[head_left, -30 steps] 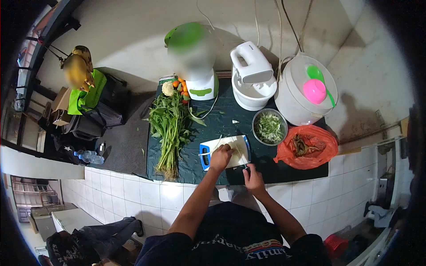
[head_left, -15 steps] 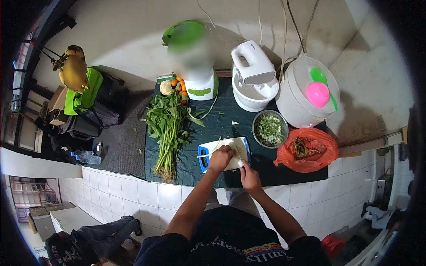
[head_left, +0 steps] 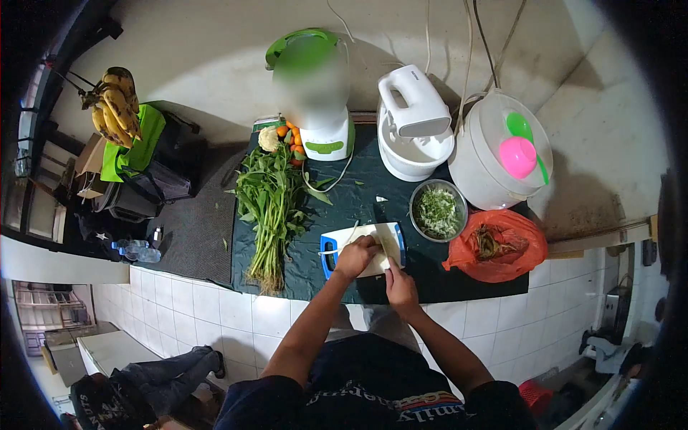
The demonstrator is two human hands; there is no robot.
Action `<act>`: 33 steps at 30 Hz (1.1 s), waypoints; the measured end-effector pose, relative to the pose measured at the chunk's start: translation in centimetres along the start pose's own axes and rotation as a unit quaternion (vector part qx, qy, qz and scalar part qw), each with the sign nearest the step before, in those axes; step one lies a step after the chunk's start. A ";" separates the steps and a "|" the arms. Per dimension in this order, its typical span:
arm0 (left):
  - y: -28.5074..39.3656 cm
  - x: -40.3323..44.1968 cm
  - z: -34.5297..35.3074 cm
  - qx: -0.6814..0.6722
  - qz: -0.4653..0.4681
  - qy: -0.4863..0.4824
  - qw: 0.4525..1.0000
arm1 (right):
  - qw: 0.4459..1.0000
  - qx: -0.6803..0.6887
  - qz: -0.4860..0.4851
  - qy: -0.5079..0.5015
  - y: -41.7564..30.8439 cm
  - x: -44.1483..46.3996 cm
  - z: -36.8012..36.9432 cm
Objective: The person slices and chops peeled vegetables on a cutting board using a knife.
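A dark green cloth (head_left: pixel 351 204) was spread over the table, with a pale wall (head_left: pixel 229 64) behind it and a white tiled floor (head_left: pixel 466 333) on the near side. Near the table's near edge, a blue-edged cutting board (head_left: pixel 390 235) was laid flat. On it, pale stalks (head_left: pixel 349 236) were held down under the curled fingers of the left hand (head_left: pixel 359 252), their ends jutting out at the left. The handle of what was probably a knife (head_left: pixel 387 262) was gripped in the right hand (head_left: pixel 401 289) at the board's near edge.

The space left of the board was taken up by a leafy green bunch (head_left: pixel 271 201), its roots turned to the near side. Beyond it, a cauliflower (head_left: pixel 269 139) and orange produce (head_left: pixel 297 150) were crowded against a blender (head_left: pixel 326 147), whose cord was looped onto the cloth. A white mixer (head_left: pixel 423 107) was placed at the far side. To the right, a metal bowl (head_left: pixel 412 217) of chopped greens (head_left: pixel 437 208) was set between the board and an orange plastic bag (head_left: pixel 466 264), with a large white container (head_left: pixel 476 161) behind.

The fingertips of the left hand were hidden by the hand itself, and the blade could hardly be made out. The blender's upper part was blurred, and another person (head_left: pixel 168 376) was partly cut off at the lower left.
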State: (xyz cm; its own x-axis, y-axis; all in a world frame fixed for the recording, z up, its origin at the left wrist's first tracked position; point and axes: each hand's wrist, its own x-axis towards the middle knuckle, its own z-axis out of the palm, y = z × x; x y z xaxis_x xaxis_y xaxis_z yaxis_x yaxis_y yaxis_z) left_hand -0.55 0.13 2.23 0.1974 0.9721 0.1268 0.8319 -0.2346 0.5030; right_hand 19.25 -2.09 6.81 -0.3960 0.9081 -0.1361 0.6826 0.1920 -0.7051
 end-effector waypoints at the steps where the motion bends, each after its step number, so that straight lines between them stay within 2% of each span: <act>1: 0.1 0.0 0.0 -0.008 -0.004 0.008 1.000 | 1.000 -0.012 -0.002 -0.002 0.0 0.4 0.1; 4: 0.2 -0.3 0.2 -0.010 -0.012 0.016 1.000 | 0.998 -0.036 0.039 -0.023 -0.3 1.8 0.4; 14: 0.0 -0.4 0.4 -0.016 -0.003 0.039 0.999 | 0.997 -0.043 0.043 -0.049 -1.4 0.5 0.3; 16: 0.1 -0.4 0.5 -0.018 -0.003 0.043 0.999 | 0.993 -0.065 0.068 -0.070 -1.6 0.7 0.4; 21: 0.8 -0.5 0.3 0.015 -0.024 0.011 1.000 | 0.995 -0.073 0.051 -0.048 -1.9 2.6 0.4; 26: 1.8 -0.7 0.7 0.015 -0.071 0.049 0.996 | 0.997 -0.053 0.050 -0.032 -2.3 2.4 0.4; 33: 2.0 -0.8 0.3 0.035 -0.045 0.042 0.997 | 0.992 -0.111 0.039 -0.052 -1.9 1.3 1.2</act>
State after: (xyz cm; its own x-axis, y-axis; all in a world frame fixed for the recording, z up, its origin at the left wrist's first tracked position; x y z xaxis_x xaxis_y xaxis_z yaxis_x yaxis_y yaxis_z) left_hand 1.12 -1.13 2.85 0.0777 0.9846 0.1563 0.8789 -0.1417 0.4554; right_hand 16.69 -1.76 7.16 -0.3890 0.8827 -0.2636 0.8279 0.2095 -0.5203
